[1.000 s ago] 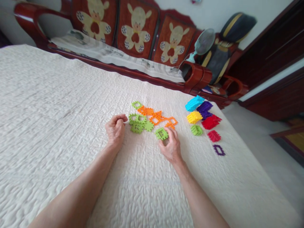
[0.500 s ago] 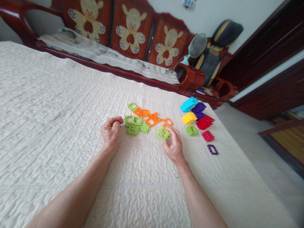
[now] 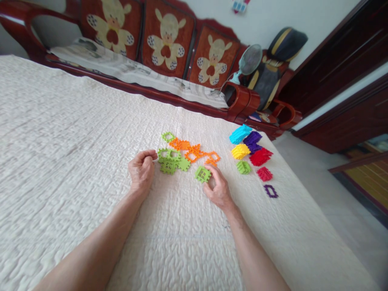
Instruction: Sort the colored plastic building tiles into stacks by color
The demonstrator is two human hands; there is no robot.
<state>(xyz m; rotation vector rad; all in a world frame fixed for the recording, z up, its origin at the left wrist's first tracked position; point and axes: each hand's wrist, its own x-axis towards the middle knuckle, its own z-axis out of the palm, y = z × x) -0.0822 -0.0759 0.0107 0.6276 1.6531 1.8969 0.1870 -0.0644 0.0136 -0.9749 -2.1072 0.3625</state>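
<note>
My right hand [image 3: 217, 186] pinches a green square block piece [image 3: 202, 174] just above the white quilted cover [image 3: 75, 133]. My left hand [image 3: 141, 171] rests curled on the cover, its fingertips pinched beside a cluster of joined green pieces [image 3: 169, 159]; I cannot make out anything in them. Behind both hands lie flat orange pieces [image 3: 194, 151] and a single green frame [image 3: 168, 136].
Sorted stacks sit at the right: blue [image 3: 240, 133], purple [image 3: 252, 139], yellow [image 3: 240, 151], red [image 3: 261, 156], a small green stack [image 3: 243, 167], a red piece [image 3: 264, 173] and a purple frame [image 3: 270, 190]. A wooden sofa [image 3: 169, 44] runs along the far edge.
My right hand has drawn the green piece slightly left and nearer to me, turning it. My left hand has stayed put. The camera view shifted a little.
</note>
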